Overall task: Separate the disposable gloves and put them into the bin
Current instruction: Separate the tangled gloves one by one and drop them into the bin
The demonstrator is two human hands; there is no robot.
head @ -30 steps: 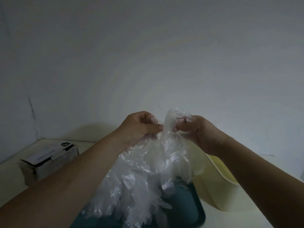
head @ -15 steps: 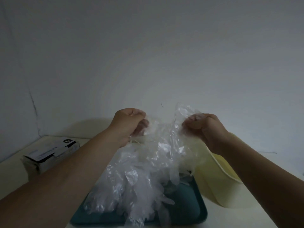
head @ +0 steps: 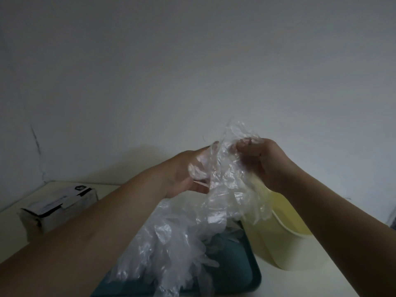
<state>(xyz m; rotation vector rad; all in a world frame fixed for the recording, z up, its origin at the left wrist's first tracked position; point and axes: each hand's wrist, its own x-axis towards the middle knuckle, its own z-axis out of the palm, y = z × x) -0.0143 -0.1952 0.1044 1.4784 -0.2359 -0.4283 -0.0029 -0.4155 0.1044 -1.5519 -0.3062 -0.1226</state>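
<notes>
Fingers (head: 246, 146) of the right hand (head: 265, 163) are curled in tight and pinch the top of a crumpled bunch of clear disposable gloves (head: 222, 189), with a peak of film standing up above the knuckles. To its left, the left hand (head: 182, 174) is raised to about the same height, palm turned toward the bunch. Its fingers lie behind the film and show only as pale shapes through it, loosely bent with the thumb lower down; I cannot tell whether they pinch the film or only touch it. The 2 hands are close together, with the film filling the space between them. From there the gloves hang down in a long loose tangle, and their lower end lies in a teal tray (head: 242, 271) at the near edge of the view. A pale yellow bin (head: 278, 243) stands just right of the tray, under the right wrist, and a fold of the held film hangs in front of its near rim. Well to the left, a box (head: 57, 209) with a dark and white label sits on the light table (head: 310, 281), close to the corner of the plain grey wall (head: 192, 71). The scene is dim.
</notes>
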